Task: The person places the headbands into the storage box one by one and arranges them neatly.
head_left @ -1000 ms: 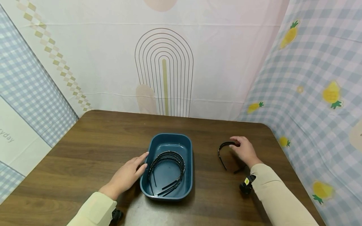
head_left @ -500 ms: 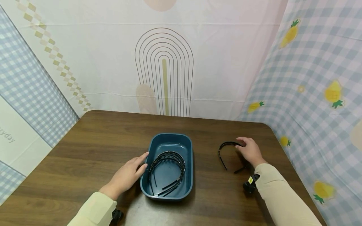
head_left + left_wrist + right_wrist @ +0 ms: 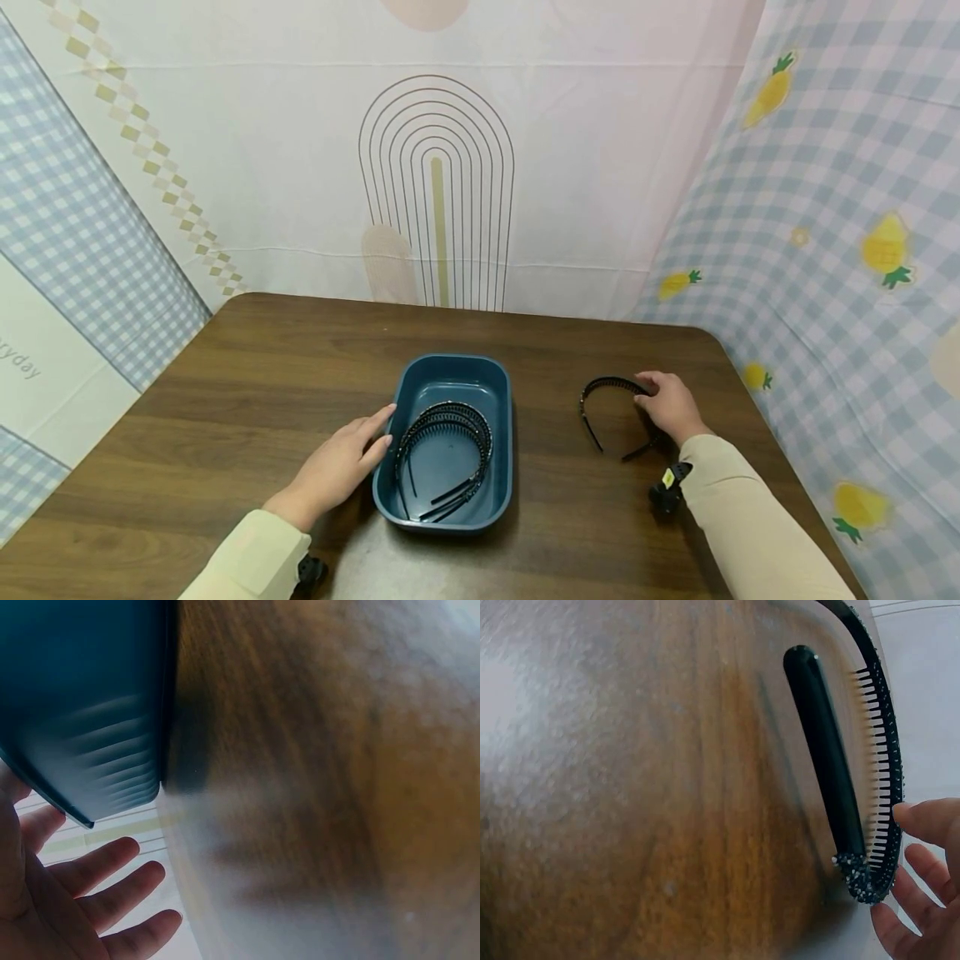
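Observation:
My left hand [image 3: 337, 467] lies against the left side of the dark blue tray [image 3: 411, 375], fingertips at its rim and fingers spread. In the left wrist view the tray's ribbed side [image 3: 112, 750] is above the relaxed fingers [image 3: 124, 889]. Several black headbands [image 3: 486, 450] lie nested inside the tray. Right of it, a black headband [image 3: 587, 408] with glittery studs rests on the table. My right hand [image 3: 672, 408] has thumb and fingers around its far right curve. Its white-looking comb teeth [image 3: 881, 776] and one smooth end [image 3: 817, 742] show in the right wrist view.
The brown wooden table [image 3: 300, 358] has rounded far corners. A white printed cloth [image 3: 585, 167] hangs behind it, and a blue checked cloth [image 3: 810, 300] with pineapples hangs along the right side.
My right hand has shifted a little to the right along the headband, which stays in nearly the same place. The left hand and the tray have not moved.

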Tool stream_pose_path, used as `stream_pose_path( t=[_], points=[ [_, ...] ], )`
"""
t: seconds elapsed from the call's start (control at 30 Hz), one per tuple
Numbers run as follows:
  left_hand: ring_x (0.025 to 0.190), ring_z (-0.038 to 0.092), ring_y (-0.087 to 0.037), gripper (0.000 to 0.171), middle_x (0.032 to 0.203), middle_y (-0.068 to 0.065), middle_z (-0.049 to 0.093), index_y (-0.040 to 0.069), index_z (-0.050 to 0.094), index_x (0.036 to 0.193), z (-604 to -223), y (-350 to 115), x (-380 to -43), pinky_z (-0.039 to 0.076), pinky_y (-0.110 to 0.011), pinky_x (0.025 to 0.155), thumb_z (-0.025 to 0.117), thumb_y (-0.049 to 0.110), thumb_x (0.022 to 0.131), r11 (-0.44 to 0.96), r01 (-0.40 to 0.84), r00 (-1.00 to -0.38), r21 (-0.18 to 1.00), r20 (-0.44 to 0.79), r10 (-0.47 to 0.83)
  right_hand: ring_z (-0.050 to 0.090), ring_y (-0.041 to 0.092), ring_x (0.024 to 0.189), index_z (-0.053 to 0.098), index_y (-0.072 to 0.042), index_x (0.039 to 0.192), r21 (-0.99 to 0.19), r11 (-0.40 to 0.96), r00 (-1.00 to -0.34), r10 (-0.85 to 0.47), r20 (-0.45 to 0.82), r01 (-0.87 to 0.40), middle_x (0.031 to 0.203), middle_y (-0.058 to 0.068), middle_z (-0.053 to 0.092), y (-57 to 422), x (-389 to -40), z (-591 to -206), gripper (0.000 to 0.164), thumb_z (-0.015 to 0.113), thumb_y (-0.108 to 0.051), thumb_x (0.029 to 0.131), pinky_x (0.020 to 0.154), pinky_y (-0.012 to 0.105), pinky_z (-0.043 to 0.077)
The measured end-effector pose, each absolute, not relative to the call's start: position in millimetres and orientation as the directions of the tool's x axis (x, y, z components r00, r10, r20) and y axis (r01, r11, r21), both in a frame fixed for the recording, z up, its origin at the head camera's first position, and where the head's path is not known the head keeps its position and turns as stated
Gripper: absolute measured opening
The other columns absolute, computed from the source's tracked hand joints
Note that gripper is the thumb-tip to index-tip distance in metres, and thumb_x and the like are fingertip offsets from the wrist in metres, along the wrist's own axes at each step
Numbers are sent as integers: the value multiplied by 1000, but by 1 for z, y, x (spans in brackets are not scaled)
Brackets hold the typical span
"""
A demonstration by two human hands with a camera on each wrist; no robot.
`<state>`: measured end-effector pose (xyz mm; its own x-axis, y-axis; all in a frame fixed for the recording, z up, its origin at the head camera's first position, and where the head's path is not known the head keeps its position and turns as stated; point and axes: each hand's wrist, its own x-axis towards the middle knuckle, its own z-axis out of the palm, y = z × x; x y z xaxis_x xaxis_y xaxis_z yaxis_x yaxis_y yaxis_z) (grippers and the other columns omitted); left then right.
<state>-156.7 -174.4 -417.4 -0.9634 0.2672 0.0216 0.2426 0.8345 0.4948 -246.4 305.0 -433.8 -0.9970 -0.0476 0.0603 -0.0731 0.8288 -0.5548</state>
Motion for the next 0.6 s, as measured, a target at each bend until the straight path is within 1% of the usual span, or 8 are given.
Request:
stream_pose_path(
  t=[0.17, 0.4, 0.6],
  points=[
    [129, 47, -38, 53, 141, -17, 50, 15, 37, 150, -418, -175, -157, 37, -56, 105, 48, 31, 102, 833, 245, -963, 497, 24, 268, 48, 51, 113, 51, 13, 128, -542, 839, -999, -43, 34, -54, 124, 38, 48, 306, -247, -433, 42, 61, -2, 91, 90, 60, 42],
    [128, 47, -38, 52, 140, -17, 50, 15, 37, 150, -418, -175, -157, 37, -56, 105, 49, 31, 101, 832, 250, -962, 495, 29, 272, 49, 50, 110, 51, 14, 127, -509, 860, -999, -43, 7, -41, 119, 37, 51, 306, -248, -433, 41, 59, 0, 90, 90, 60, 42],
    [128, 48, -38, 52, 140, -18, 50, 15, 37, 150, -417, -174, -157, 37, -56, 104, 48, 31, 101, 833, 248, -962, 494, 25, 272, 49, 51, 112, 51, 14, 126, -496, 868, -999, -43, -16, -30, 120, 37, 53, 307, -248, -433, 39, 58, 3, 89, 91, 59, 43]
  ],
)
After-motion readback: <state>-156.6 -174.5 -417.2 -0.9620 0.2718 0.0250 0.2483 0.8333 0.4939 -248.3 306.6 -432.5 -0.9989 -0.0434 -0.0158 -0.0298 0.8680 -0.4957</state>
